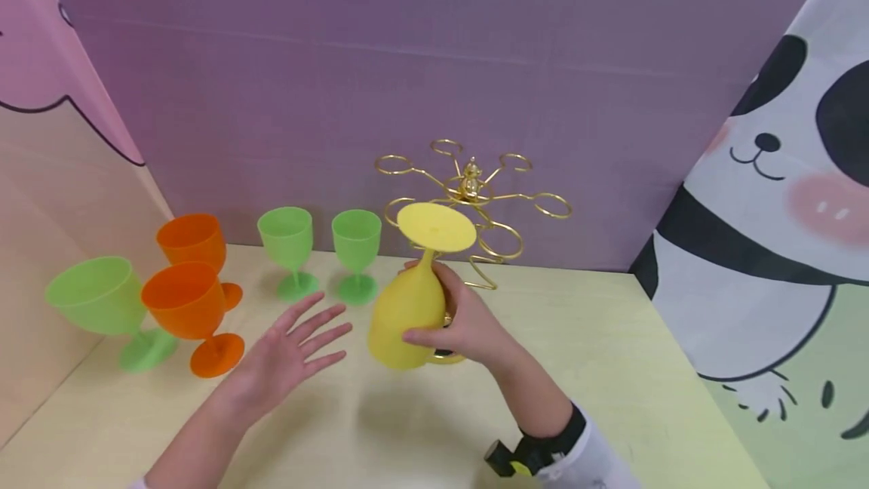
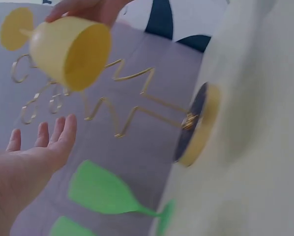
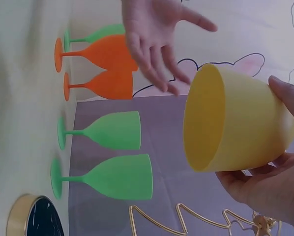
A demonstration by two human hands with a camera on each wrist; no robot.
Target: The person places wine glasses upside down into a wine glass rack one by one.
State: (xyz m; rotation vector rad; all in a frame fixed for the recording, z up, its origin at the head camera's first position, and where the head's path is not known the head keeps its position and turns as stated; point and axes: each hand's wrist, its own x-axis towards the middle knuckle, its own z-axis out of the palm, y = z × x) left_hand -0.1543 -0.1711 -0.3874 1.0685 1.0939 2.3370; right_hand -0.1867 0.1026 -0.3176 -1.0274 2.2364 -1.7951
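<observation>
I hold one yellow goblet upside down over the bench, my other palm free.
My right hand (image 1: pixel 468 323) is curled round the bowl of the yellow goblet (image 1: pixel 410 315), thumb on the near side, foot up and mouth tilted down; my left hand (image 1: pixel 281 357) is spread open beside it, apart and holding nothing. The goblet hangs in the air in front of the gold wire goblet rack (image 1: pixel 471 179), touching neither it nor the bench (image 1: pixel 611 368), so I judge its placing unfinished. The rack's visible rings carry no goblet. To the left, three green goblets (image 1: pixel 288 240) and two orange goblets (image 1: pixel 183 300) stand upright on the bench, none of them in my hands. Behind everything hangs a purple backdrop (image 1: pixel 339 96).
</observation>
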